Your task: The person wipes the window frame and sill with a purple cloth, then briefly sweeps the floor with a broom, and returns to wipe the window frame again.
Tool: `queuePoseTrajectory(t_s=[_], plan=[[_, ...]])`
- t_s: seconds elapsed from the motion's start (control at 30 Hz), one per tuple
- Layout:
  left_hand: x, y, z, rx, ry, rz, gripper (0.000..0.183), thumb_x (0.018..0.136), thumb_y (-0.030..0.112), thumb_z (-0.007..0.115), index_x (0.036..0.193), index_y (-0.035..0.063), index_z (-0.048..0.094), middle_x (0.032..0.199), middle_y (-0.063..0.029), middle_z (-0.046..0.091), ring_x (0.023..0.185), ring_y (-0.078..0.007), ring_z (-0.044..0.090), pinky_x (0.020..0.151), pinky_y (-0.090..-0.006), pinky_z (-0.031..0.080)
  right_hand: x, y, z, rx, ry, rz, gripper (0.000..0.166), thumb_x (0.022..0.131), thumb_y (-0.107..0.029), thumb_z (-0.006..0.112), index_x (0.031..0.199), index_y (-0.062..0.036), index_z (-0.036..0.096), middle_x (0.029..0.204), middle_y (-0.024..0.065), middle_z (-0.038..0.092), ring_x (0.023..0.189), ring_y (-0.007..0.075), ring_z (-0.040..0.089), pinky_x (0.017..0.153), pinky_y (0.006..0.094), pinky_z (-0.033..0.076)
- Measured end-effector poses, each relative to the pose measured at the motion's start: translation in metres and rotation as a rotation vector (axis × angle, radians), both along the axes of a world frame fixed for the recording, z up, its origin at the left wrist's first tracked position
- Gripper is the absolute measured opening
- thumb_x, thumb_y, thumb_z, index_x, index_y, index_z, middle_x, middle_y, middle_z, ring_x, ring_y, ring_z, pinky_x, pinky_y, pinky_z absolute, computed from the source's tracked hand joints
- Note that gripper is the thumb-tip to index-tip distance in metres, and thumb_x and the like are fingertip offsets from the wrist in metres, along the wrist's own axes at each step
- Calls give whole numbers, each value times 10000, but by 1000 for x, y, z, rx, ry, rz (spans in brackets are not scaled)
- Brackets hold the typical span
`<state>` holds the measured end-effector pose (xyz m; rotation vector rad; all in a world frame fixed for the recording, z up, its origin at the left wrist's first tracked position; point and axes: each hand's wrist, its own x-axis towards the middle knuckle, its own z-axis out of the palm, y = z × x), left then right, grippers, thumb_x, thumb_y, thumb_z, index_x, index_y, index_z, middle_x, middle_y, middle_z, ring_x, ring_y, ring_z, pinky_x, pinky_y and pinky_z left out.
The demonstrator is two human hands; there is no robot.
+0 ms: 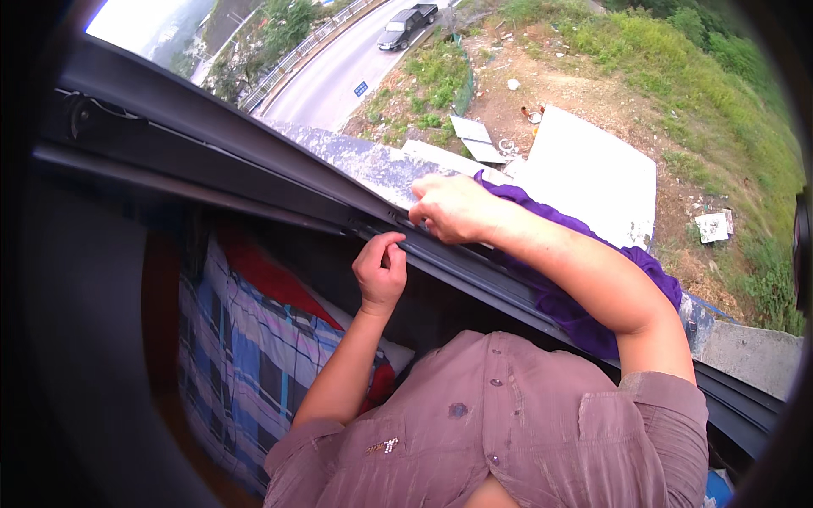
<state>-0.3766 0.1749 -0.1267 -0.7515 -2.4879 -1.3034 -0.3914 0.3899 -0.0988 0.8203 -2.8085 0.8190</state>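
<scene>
My left hand (381,270) is curled closed at the inner edge of the dark window frame (508,286), and nothing shows in its fingers. Just beyond it, above the frame and outer ledge, is my right hand (452,206) with bent fingers. Its fingertips are partly hidden, so whether it pinches something cannot be told. A crumpled purple cloth (584,327) drapes over the sill beneath my right forearm. To the left of both hands a dark sliding sash (222,159) runs off towards the upper left.
Outside the frame runs a weathered concrete ledge (362,159). Below lie a large white panel (597,174), scattered debris, a grassy slope (724,114) and a road with a dark pickup truck (406,26). Indoors, a plaid quilt (254,343) and red fabric (267,270) lie at left.
</scene>
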Motion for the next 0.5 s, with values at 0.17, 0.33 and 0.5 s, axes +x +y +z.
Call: queuePoseTrajectory(t_s=[0.17,0.33,0.5], plan=[[6,-12,0,24,98,52,161,813,-26,577,907,20,699,765,-98,658,543,-193,554,501,-303,427,2,-29,2,59,116,82,162,794,-169,592,740,-24,641,906,145,583,872,324,614,651,434,552],[-8,-8,8,-12,37,-32,141,827,8,600,902,29,718,815,-113,702,701,-212,684,662,-294,529,0,-20,8,204,107,42,155,807,-175,600,772,-82,718,911,119,646,863,308,674,660,430,573],[-2,-13,9,-58,-34,-22,152,837,3,586,919,23,713,814,-119,702,711,-216,687,672,-297,530,-6,-31,1,198,75,91,138,789,-157,610,748,-79,716,866,121,681,782,319,706,630,442,570]])
